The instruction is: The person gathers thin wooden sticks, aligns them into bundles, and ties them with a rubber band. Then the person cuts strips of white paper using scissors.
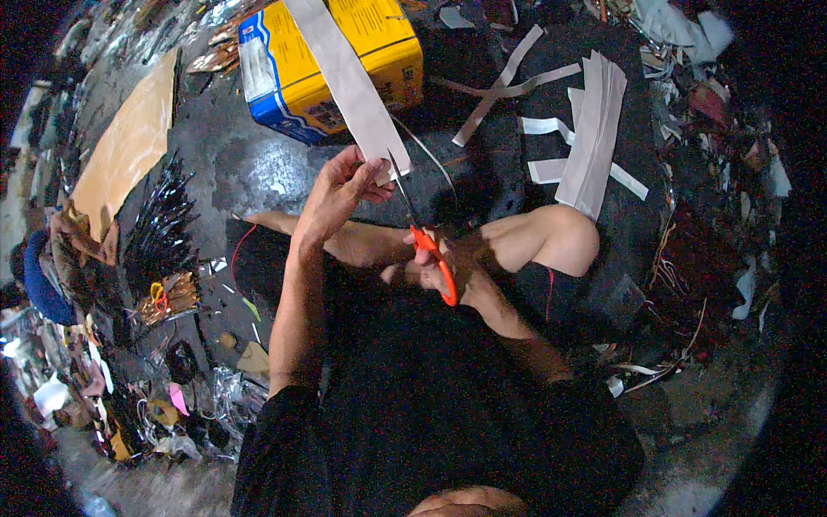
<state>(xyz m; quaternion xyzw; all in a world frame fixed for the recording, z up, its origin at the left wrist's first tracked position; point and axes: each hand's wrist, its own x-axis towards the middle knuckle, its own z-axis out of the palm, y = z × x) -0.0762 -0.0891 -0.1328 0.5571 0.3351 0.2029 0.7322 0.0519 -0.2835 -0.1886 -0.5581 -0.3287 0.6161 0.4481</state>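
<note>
My left hand [345,191] pinches the near end of a long pale grey strip [349,77], which runs away from me over a yellow and blue box [370,39]. In my right hand [428,265] is a pair of scissors with orange handles [444,276]. The scissor blades reach up to the strip's near end, beside my left fingertips, and one lies across it. A narrow light offcut [431,155] curves down to the right of the strip. To the right lies a stack of similar pale strips [594,133], with narrower pieces under and beside it.
Two thin strips [500,90] cross each other on the dark floor right of the box. A tan sheet [129,155] and a bundle of dark shiny strands [164,215] lie at the left. Scraps and plastic litter [172,405] surround the sitting place. My bent legs frame the work.
</note>
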